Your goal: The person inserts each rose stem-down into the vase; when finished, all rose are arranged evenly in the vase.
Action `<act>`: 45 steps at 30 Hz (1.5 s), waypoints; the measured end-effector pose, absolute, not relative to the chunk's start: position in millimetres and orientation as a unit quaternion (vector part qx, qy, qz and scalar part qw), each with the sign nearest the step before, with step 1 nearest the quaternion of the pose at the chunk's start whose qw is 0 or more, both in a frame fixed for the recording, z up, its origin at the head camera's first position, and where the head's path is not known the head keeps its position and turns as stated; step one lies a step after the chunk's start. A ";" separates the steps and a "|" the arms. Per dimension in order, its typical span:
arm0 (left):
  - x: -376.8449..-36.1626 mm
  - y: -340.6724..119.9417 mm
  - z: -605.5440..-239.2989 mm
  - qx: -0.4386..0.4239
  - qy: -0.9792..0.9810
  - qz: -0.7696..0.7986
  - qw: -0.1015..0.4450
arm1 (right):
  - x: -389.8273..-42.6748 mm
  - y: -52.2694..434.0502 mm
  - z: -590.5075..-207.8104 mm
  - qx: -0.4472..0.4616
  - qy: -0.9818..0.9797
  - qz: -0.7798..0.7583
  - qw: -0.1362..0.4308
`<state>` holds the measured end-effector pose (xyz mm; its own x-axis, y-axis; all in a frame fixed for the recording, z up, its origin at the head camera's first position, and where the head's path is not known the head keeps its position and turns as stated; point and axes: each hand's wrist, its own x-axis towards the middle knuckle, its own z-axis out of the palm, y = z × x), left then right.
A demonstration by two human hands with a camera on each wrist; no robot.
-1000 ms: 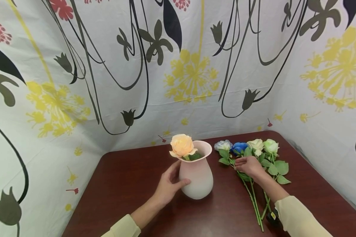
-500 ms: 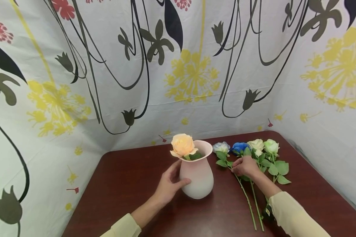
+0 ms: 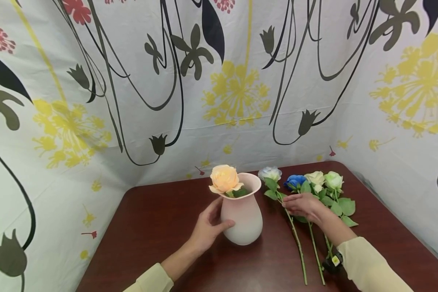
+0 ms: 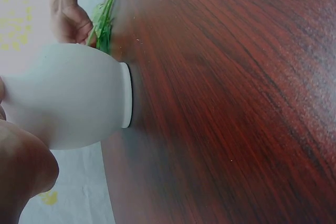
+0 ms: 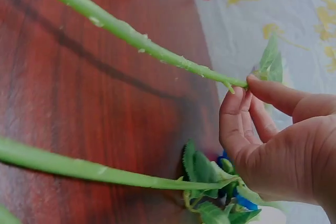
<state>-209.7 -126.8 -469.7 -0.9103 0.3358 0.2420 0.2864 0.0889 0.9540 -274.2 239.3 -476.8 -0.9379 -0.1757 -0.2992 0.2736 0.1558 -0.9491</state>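
at the middle of the table, my left hand holds the vase by its left side, thumb and fingers spread about it. it stands upright, the peach rose showing at the left of its mouth. i judge the vase smooth and perhaps breakable, so a steady, gentle hold on the body should suit. just right of it, my right hand pinches the pale blue rose by its stem, below the upper leaves. the flower should be light, the stem springy, the petals soft and easily bent, so the stem looks the right place to grip. farther right, the blue rose, cream rose and pale green rose lie together on the table.
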 end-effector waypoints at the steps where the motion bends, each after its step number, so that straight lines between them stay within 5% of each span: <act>1: -209.9 -127.0 -469.8 0.211 0.737 0.641 0.019 | -274.0 239.9 -474.9 0.030 0.735 -0.655 0.175; 34: -209.2 -127.0 -471.6 0.210 0.740 0.639 0.017 | -243.9 258.7 -348.1 -0.149 0.366 -0.916 0.065; 45: -210.4 -126.8 -471.3 0.201 0.743 0.638 0.022 | -233.8 253.4 -302.8 -0.164 0.266 -0.949 -0.035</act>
